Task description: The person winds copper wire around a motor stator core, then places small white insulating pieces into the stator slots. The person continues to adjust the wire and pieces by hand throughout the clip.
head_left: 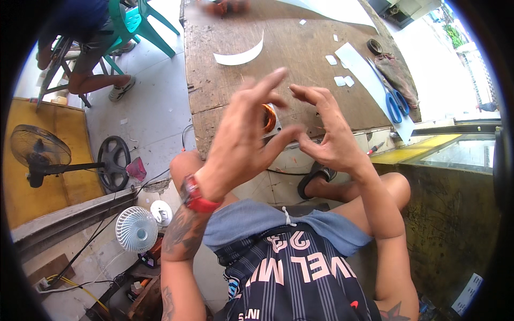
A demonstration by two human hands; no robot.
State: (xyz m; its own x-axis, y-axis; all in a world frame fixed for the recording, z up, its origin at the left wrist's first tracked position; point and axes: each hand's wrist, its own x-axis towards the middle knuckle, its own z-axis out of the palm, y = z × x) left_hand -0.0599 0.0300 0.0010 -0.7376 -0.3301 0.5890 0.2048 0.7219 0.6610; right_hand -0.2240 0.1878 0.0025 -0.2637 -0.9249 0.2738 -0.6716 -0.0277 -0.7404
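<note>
Worn brown wooden tabletop point(225, 91) up front, blue-handled metal scissors point(391, 94) across a long white strip point(370, 84) at its right! At the near edge, partly behind the left hand point(235, 136), sits a glossy copper-orange wire coil point(269, 119). Left hand and right hand point(337, 143) arch above, fingers loosely curled and parted, thumb tips nearly meeting; anything thin between them, can't tell. Best handling, I'd judge: light, even pressure, windings unkinked.
</note>
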